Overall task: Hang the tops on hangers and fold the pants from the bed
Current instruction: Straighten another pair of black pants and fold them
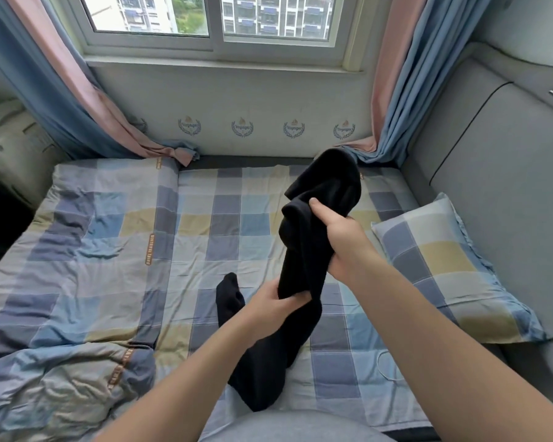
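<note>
The bed (237, 218) ran up to the wall under the window (214, 23), with the left curtain (61, 90) and right curtain (406, 90) trailing onto its far corners. The quilt (77, 266) lay on the bed's left half and the pillow (444, 260) at its right edge. Over the middle hung the pants (304, 250), the right hand (342, 240) gripping them high and the left hand (268, 306) lower and nearer.

Black pants (304, 250), checked blue-yellow-grey bed (237, 224), pink-and-blue curtains (77, 100).

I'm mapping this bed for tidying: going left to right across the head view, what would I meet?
From the left: rumpled checked quilt → lifted black knit pants → checked pillow → grey padded wall panel.
</note>
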The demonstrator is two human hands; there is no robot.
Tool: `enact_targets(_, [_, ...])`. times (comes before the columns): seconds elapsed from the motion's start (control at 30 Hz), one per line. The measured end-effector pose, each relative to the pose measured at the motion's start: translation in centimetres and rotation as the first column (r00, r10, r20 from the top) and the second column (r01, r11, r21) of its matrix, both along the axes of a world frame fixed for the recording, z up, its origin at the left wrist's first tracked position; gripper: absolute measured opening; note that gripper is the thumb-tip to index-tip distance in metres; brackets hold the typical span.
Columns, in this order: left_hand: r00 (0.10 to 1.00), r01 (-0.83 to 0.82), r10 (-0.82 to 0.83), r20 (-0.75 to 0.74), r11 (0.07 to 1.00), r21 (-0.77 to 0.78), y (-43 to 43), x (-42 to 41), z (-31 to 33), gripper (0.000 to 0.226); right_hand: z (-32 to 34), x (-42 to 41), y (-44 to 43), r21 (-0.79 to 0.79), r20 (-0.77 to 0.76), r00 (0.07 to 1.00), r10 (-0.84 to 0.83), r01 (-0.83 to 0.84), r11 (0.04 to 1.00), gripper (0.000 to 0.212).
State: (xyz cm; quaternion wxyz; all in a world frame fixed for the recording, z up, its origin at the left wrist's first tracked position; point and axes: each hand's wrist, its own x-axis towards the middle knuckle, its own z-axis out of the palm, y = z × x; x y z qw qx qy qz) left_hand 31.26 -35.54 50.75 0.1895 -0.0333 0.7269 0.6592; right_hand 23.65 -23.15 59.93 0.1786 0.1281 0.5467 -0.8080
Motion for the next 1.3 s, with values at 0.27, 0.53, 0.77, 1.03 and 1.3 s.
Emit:
enact_targets(0.27, [0.964, -0.264, 0.263, 0.023, 0.953, 0.148, -1.5, -0.1, 2.2, 0.016, -3.0, 0.9, 1.8, 0.022, 0.005, 0.966, 0.258, -0.258, 0.966, 0.046])
enact_targets(0.53, [0.872, -0.481, 0.468, 0.141, 0.769, 0.420, -3.2, -2.5, 7.4, 0.038, -7.2, 5.0, 1.7, 0.196, -0.107, 0.793, 0.600, -0.574, 0.795, 0.040])
enact_targets(0.77, [0.903, -0.411, 0.410, 0.125, 0.748, 0.521, -3.3, -2.6, 10.1, 0.038, -12.8, 5.6, 1.8, 0.562, 0.074, 0.797, 0.599, -0.530, 0.635, 0.011])
enact_targets(1.03, [0.959, -0.284, 0.269, 0.092, 0.904, 0.319, -5.5, -2.7, 8.9, 0.049, -12.0, 4.6, 3.9, 0.612, -0.008, 0.920, 0.392, -0.305, 0.730, 0.034])
enact_targets(1.3, [0.979, -0.047, 0.050, 0.196, 0.999, -0.020, -3.9, -0.4, 4.3, 0.062, -6.8, 3.4, 3.9, 0.509, -0.142, 0.974, 0.175, -0.080, 0.857, 0.039])
